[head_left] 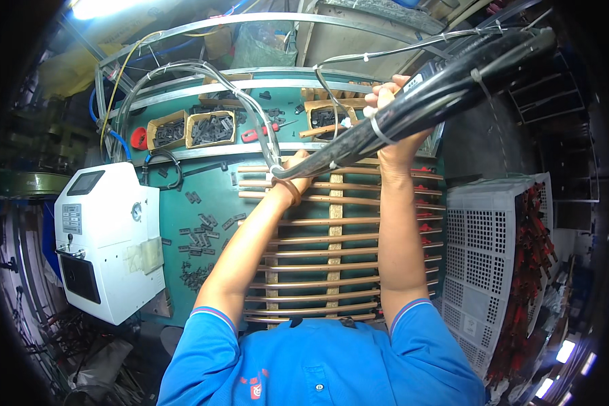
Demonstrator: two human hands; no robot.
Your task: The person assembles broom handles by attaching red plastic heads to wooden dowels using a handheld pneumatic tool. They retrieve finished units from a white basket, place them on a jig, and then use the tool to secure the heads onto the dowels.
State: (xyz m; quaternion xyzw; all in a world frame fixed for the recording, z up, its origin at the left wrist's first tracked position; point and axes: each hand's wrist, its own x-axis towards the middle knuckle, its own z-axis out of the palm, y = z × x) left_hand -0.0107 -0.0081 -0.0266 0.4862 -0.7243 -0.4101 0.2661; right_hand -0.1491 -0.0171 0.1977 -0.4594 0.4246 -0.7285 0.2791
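A thick black cable bundle (446, 88), bound with pale ties, slants from upper right down to a narrow tip above the copper tube rack (331, 257), gripped by 2 hands.

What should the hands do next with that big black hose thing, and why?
Probably lower the black hose bundle toward the copper tubes. Both the left hand and the right hand grip it, and it hangs above the tubes lying in a row across the green bench, its tip not touching them.
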